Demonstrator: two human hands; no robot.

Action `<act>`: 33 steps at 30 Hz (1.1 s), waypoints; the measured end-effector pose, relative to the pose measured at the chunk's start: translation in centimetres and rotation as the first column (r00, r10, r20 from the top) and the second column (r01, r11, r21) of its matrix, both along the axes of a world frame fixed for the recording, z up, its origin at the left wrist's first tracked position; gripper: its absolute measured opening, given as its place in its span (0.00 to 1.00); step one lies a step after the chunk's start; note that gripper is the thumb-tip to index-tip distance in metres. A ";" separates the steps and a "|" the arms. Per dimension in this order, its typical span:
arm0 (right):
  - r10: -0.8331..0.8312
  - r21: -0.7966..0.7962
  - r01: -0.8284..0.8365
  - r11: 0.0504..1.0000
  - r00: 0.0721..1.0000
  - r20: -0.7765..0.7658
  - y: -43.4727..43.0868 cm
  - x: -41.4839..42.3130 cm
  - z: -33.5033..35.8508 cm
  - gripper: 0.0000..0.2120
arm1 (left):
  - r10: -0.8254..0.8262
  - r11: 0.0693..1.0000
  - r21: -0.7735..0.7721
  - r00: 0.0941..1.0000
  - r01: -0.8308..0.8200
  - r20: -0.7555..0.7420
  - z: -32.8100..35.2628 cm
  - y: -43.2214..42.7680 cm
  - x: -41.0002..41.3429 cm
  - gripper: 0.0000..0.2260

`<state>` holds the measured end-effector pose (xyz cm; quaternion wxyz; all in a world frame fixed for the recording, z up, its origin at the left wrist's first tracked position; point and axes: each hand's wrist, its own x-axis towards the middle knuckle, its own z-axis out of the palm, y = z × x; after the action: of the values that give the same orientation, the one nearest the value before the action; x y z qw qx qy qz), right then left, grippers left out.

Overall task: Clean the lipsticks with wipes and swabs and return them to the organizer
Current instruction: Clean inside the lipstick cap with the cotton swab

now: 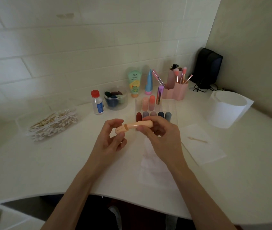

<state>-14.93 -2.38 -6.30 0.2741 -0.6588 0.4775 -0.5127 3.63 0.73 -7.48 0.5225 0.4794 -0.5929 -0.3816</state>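
Note:
A peach lipstick (139, 125) lies level above the white table, held between both hands. My right hand (161, 135) grips its tube body. My left hand (111, 140) pinches the narrower left end with thumb and forefinger. Just behind stands the clear organizer (164, 105) with several lipsticks upright in two rows. A white wipe (155, 168) lies flat under my right wrist. A second wipe (200, 143) to the right carries a used swab (198, 139). A pile of cotton swabs (54, 124) lies at the left.
A small clear bottle with a red cap (97, 102) and a clear tub of sponges (115, 97) stand behind the left hand. Two tubes, a pink brush holder (175, 91), a white tissue roll (226, 108) and a black speaker (207, 67) line the back right.

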 end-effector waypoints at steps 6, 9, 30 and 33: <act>0.056 -0.026 -0.057 0.998 0.998 -0.041 0.0 0.1 -0.1 0.21 | -0.009 1.000 0.000 1.000 0.009 -0.018 -0.2 -0.1 -0.1 0.06; 0.082 -0.026 -0.084 0.996 0.995 -0.061 0.2 0.3 -0.3 0.18 | -0.011 1.000 -0.027 1.000 0.011 -0.008 0.1 0.0 -0.2 0.06; 0.172 -0.091 -0.208 0.974 0.937 -0.304 -0.1 0.1 -0.8 0.15 | 0.062 0.993 -0.097 0.998 -0.062 -0.008 -0.1 0.0 -0.1 0.11; 0.152 -0.169 -0.221 0.961 0.926 -0.346 -0.5 -0.1 -1.1 0.18 | 0.065 0.992 -0.101 0.997 -0.069 -0.039 0.1 0.0 -0.6 0.12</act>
<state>-15.03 -2.91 -7.43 0.1689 -0.8024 0.3960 -0.4132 3.03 0.70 -7.38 0.5693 0.4648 -0.5860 -0.3413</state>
